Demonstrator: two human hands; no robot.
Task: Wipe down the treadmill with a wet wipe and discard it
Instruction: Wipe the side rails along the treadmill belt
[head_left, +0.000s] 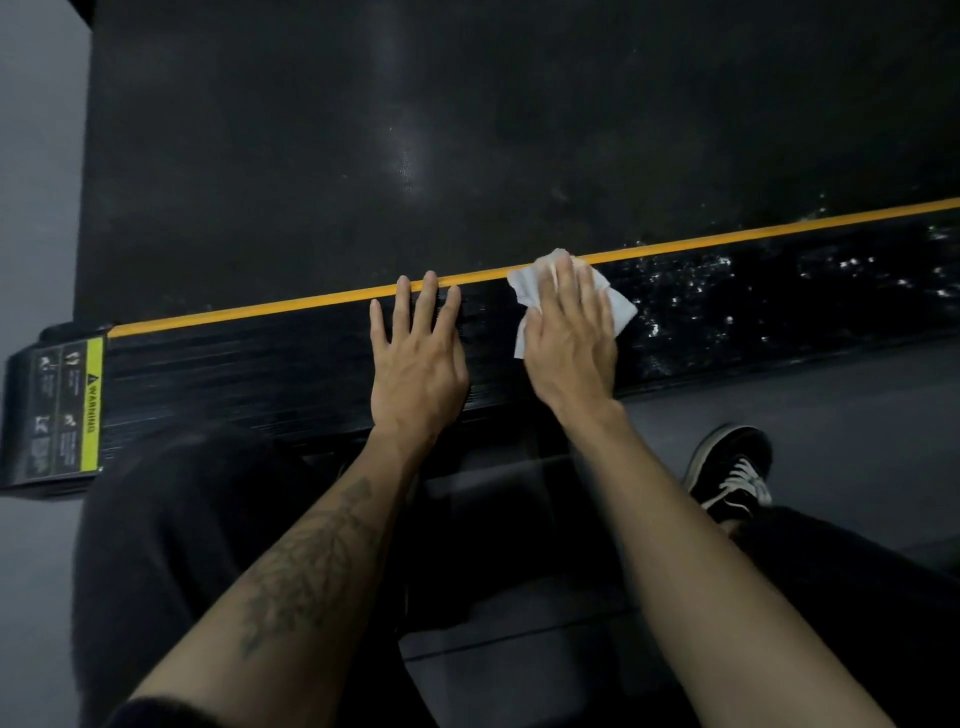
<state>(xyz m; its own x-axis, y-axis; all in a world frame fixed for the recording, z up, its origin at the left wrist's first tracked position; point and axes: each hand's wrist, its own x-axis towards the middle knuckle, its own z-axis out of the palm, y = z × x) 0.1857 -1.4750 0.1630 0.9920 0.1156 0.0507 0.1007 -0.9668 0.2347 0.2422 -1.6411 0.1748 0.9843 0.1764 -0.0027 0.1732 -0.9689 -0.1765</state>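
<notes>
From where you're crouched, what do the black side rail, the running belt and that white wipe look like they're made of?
Side rail: likely hard plastic, glossy with fine ribbing; it glints, and wet spots shine at its right end.
Running belt: looks like matte rubber, finely dotted and dull.
Wet wipe: thin, soft non-woven sheet, crumpled under the right hand.

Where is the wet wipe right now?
In the head view, the wet wipe lies right of centre on the treadmill's black side rail, pressed under the right hand, just below the yellow stripe.
</notes>
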